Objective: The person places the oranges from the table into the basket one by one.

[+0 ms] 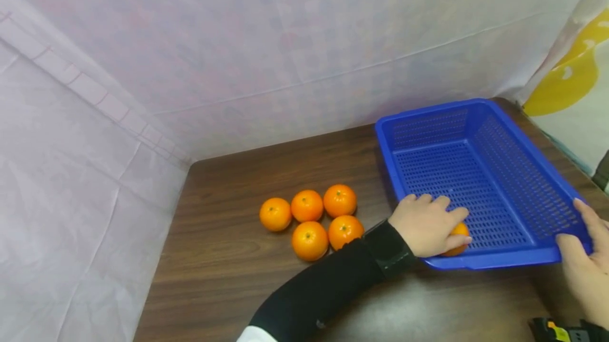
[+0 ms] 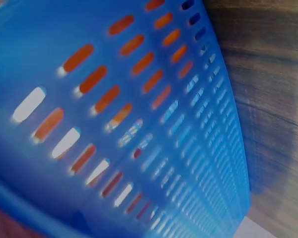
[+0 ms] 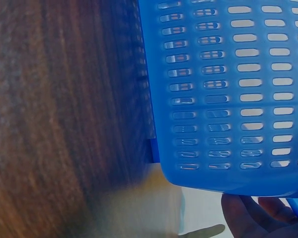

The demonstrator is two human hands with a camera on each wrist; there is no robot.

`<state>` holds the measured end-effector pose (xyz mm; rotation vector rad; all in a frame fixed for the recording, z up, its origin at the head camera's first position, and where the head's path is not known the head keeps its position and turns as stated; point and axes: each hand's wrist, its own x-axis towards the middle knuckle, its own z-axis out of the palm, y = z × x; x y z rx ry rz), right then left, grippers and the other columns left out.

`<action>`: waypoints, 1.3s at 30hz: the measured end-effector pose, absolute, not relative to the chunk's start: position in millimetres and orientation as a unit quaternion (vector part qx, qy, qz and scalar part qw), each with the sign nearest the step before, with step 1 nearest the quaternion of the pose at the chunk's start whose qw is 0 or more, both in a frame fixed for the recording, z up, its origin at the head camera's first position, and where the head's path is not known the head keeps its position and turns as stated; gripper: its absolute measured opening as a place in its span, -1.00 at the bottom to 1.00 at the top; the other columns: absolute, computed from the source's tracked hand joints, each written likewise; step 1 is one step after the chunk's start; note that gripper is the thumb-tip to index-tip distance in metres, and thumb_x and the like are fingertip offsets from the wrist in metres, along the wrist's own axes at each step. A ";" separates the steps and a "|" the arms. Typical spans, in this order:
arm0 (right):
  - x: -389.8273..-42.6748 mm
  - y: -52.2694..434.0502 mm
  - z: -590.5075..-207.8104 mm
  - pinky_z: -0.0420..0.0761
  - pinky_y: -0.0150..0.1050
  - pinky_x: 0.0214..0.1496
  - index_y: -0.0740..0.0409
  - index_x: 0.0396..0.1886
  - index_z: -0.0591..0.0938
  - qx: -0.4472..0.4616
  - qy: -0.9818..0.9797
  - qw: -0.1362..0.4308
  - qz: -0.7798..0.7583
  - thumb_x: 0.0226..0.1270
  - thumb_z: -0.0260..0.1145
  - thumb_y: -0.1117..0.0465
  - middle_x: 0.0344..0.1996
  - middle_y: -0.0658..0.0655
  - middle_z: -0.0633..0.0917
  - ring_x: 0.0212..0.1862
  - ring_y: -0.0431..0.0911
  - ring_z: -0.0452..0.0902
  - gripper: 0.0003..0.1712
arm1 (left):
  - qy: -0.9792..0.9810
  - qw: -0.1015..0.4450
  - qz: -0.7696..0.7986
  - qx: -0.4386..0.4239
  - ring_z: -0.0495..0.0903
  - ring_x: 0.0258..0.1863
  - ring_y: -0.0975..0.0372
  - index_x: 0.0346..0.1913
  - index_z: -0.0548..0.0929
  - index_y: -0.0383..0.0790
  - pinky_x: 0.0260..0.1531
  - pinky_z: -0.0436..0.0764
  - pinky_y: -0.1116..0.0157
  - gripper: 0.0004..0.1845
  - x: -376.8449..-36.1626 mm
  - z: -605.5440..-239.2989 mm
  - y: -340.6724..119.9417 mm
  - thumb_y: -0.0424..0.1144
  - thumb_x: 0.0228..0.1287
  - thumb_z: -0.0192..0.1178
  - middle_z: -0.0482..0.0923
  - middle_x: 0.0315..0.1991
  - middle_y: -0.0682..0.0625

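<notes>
Orange fruits: five on the counter (image 1: pixel 228 278), one gripped by left hand (image 1: pixel 428 225) inside one blue basket (image 1: pixel 518 173); right hand (image 1: pixel 582 257) clasps its corner.

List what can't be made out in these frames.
- Orange in the blue basket: head view, mostly covered by the left hand.
- Right hand: head view, cut off by the frame edge.
- Left wrist view: only blurred basket wall; the hand itself is out of frame.
</notes>
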<state>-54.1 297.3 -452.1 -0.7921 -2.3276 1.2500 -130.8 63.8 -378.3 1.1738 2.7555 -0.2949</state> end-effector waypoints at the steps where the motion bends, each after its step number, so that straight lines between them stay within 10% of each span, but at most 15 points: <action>1: -54.3 297.4 -452.1 0.13 -0.47 0.45 -0.23 0.59 0.23 -0.284 -0.826 0.192 0.448 0.31 -0.06 0.34 0.53 0.25 0.28 0.32 -0.34 0.23 -0.17 | 0.914 0.057 -0.096 0.391 0.50 0.26 0.31 0.46 0.29 0.49 0.20 0.51 0.27 -0.39 -130.6 -377.2 62.4 0.47 0.42 -0.24 0.40 0.41 0.26; 12: -54.8 296.8 -456.9 0.12 -0.49 0.47 -0.21 0.56 0.28 -0.283 -0.808 0.220 0.468 0.31 -0.07 0.37 0.58 0.03 0.22 0.33 -0.48 0.17 -0.19 | 0.915 -0.048 -0.042 0.397 0.42 0.38 0.20 0.43 0.42 0.25 0.30 0.50 0.23 -0.47 -128.2 -369.7 14.8 0.26 0.54 -0.17 0.43 0.41 0.12; 22: -63.3 316.6 -481.5 -0.08 -0.04 0.65 -0.25 0.62 0.13 -0.285 -0.840 0.193 0.419 0.34 -0.11 0.38 0.64 0.02 0.05 0.64 0.06 -0.05 -0.14 | 0.920 -0.100 0.004 0.378 0.53 0.28 0.20 0.33 0.55 0.10 0.18 0.61 0.20 -0.53 -125.4 -378.0 -28.5 0.17 0.53 -0.05 0.52 0.31 0.04; 34: -58.4 290.4 -454.0 0.00 -0.14 0.61 0.05 0.58 0.26 -0.256 -0.843 0.258 0.397 0.34 -0.12 0.45 0.55 0.25 0.25 0.57 0.20 0.13 -0.22 | 0.926 -0.128 0.017 0.355 0.64 -0.01 0.25 0.17 0.66 0.06 -0.01 0.64 0.33 -0.63 -120.6 -393.1 -57.4 0.09 0.46 0.09 0.65 0.07 0.09; 39: -63.1 294.4 -465.8 0.05 -0.50 0.44 -0.04 0.51 0.39 -0.231 -0.832 0.308 0.400 0.31 -0.05 0.46 0.49 0.18 0.38 0.49 -0.20 0.23 -0.24 | 0.936 -0.116 0.023 0.332 0.65 -0.06 0.24 0.18 0.66 0.05 -0.09 0.66 0.31 -0.62 -118.7 -397.1 -70.8 0.09 0.47 0.09 0.66 0.04 0.09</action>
